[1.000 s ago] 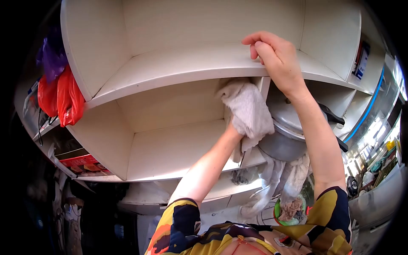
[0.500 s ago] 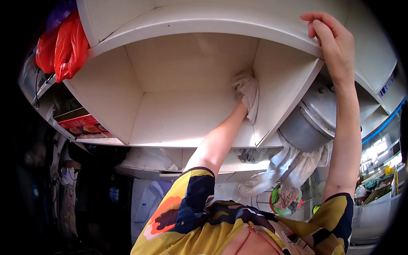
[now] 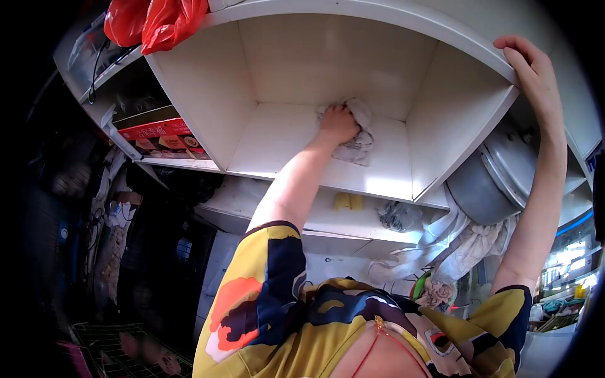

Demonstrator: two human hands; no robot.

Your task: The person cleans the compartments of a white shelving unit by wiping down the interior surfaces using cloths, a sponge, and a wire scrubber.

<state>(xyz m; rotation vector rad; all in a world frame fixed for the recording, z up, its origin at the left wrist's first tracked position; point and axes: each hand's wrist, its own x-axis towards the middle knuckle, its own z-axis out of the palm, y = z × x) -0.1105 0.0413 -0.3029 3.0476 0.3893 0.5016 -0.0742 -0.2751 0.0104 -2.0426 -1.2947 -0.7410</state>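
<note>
Whitish cloth (image 3: 355, 150) is held bunched beneath the left hand (image 3: 339, 123) on the cubby floor (image 3: 389, 148); wiping is judged under way. Right hand (image 3: 535, 72) loosely curled at the shelf edge (image 3: 391, 11), grip not discernible. For a full stroke, flat pressure would be needed.

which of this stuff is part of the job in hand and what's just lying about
In use:
- cloth, under the left hand
- shelf, with the right hand at its edge

Just there:
- red bags
- red box
- pot
</note>
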